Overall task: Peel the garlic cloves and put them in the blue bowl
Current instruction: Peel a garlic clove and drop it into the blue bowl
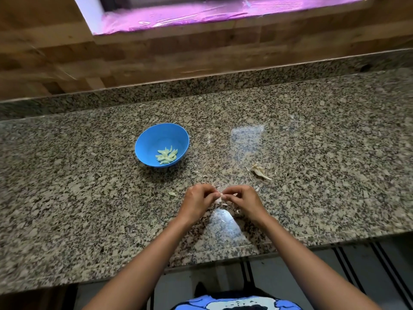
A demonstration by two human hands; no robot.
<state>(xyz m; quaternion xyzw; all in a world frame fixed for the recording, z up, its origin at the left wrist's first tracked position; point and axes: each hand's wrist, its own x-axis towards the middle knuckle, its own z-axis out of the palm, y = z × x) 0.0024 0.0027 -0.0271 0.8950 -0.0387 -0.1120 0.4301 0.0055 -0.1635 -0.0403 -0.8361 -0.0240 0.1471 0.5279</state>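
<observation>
Peeling step: fingers of left hand (197,199) and right hand (242,199) pinch small white garlic clove (219,199) between them. Next: strip skin, carry to round blue plastic bowl (147,142), up-left of fingers.

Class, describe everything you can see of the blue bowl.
The blue bowl is round, smooth and looks like plastic. It stands upright on the granite counter, left of and beyond the hands, which do not touch it. A small heap of pale peeled cloves lies in its bottom.

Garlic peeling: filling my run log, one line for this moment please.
hands: left hand and right hand pinch garlic clove | blue bowl: holds peeled cloves
</observation>
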